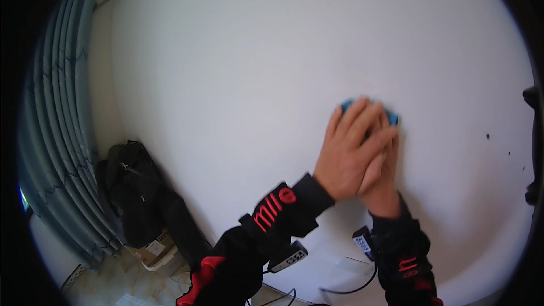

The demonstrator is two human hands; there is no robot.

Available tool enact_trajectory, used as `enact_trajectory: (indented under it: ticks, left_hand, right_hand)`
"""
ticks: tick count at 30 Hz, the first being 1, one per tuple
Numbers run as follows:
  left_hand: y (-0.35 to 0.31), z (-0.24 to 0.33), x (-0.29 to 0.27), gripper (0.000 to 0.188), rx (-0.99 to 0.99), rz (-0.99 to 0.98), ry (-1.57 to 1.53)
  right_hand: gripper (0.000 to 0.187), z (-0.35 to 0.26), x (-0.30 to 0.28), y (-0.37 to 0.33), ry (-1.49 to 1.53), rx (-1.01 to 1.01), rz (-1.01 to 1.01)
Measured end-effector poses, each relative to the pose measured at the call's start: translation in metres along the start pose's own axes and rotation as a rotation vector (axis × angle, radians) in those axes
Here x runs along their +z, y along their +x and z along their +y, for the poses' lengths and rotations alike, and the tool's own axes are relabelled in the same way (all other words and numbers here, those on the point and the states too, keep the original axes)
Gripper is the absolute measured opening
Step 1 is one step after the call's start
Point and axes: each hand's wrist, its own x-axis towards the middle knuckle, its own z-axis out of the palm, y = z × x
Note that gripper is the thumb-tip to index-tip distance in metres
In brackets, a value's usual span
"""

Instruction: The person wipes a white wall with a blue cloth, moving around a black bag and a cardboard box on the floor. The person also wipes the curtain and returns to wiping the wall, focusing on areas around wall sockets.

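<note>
A small blue cloth (393, 118) is pressed against the white wall (243, 68), and only its upper edges show past my fingers. My left hand (350, 153) lies over the right one with its fingers stretched out, the fingertips reaching toward the top of the cloth. Beneath it, my right hand (383, 184) is pressed toward the wall on the cloth. Most of the right fingers are hidden by the left hand, as is the middle of the cloth.
Blue-grey curtains (59, 113) hang at the left. Below them a black bag (133, 187) rests by a cardboard box (152, 249) on the floor. Small dark spots (488, 136) mark the wall at right, near a black object (531, 141). Cables (354, 290) dangle near my sleeves.
</note>
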Motion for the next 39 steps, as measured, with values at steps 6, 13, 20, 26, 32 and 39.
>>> enact_trajectory:
  ticks: [6, 13, 20, 26, 32, 39]
  left_hand:
    - [-0.102, -0.005, -0.056, 0.057, -0.042, -0.079, 0.081]
    - [0.013, -0.095, -0.088, 0.058, 0.086, -0.069, 0.248]
    - [-0.129, -0.056, -0.113, 0.049, -0.088, -0.047, 0.109]
    - [-0.045, -0.1, -0.124, 0.05, -0.116, 0.016, -0.211]
    - [-0.011, -0.081, -0.123, 0.041, -0.069, 0.158, 0.345]
    - [-0.135, -0.067, -0.103, 0.046, -0.175, -0.283, 0.114]
  right_hand:
    - [0.065, -0.084, 0.059, -0.044, -0.026, 0.014, -0.253]
    - [0.068, -0.037, 0.078, 0.08, -0.142, -0.019, 0.019]
    - [0.071, -0.124, 0.133, -0.019, -0.105, 0.006, -0.349]
    - [0.072, -0.071, 0.134, 0.055, -0.032, -0.007, -0.118]
    - [0.072, -0.079, 0.14, 0.033, -0.156, -0.043, -0.13]
    - [0.074, -0.088, 0.159, -0.049, -0.813, -0.304, -0.366]
